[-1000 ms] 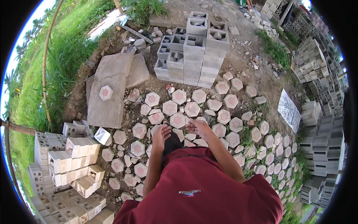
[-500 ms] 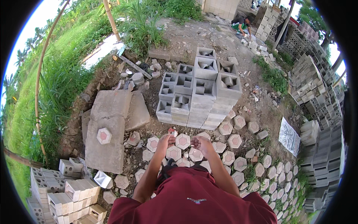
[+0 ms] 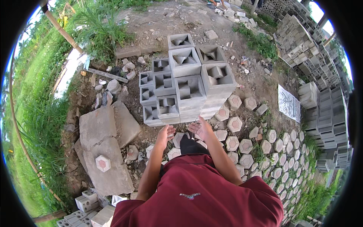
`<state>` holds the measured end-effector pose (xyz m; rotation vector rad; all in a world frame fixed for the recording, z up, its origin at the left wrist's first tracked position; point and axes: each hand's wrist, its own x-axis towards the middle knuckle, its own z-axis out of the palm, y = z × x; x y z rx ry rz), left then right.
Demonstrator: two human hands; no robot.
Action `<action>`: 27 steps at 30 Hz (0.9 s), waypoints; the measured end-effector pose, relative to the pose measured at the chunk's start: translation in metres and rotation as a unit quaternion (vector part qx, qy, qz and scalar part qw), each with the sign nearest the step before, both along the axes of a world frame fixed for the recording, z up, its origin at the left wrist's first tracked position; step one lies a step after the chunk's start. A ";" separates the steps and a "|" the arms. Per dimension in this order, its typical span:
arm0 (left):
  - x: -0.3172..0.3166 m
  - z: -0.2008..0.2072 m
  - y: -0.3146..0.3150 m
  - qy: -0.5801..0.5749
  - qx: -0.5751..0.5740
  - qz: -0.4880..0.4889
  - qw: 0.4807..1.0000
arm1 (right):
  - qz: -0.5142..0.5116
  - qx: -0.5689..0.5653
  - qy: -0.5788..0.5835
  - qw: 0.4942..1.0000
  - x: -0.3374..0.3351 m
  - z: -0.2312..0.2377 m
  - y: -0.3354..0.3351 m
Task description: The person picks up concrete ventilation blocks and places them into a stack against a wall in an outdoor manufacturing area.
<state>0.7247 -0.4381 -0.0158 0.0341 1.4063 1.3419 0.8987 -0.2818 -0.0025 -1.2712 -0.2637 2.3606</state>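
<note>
In front of me stands a stepped stack of grey hollow concrete blocks (image 3: 184,87), tallest in the middle. My left hand (image 3: 165,136) hovers just short of the stack's near base, palm turned inward and fingers apart. My right hand (image 3: 201,129) is level with it on the other side, its fingers spread, close to the stack's front. Neither hand holds anything. Between and below them lie pale hexagonal pavers with reddish centres, such as one paver (image 3: 174,153) near my left wrist. My dark-clad leg (image 3: 188,145) reaches forward between my forearms.
A broken concrete slab (image 3: 99,132) at left carries one hexagonal paver (image 3: 103,163). Many more pavers (image 3: 246,146) cover the ground at right, near a silvery sheet (image 3: 289,103). Block walls (image 3: 329,117) line the far right. Rubble (image 3: 113,86) lies behind the slab. A person's legs (image 3: 216,4) show at the top.
My view has tilted down and moved closer to the stack. Both hands have gone forward from above the pavers to the stack's base, and my leg has stepped forward.
</note>
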 end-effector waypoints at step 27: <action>-0.146 -0.191 0.294 -0.061 -0.186 0.049 0.979 | 0.098 0.107 -0.283 0.948 -0.076 -0.114 0.199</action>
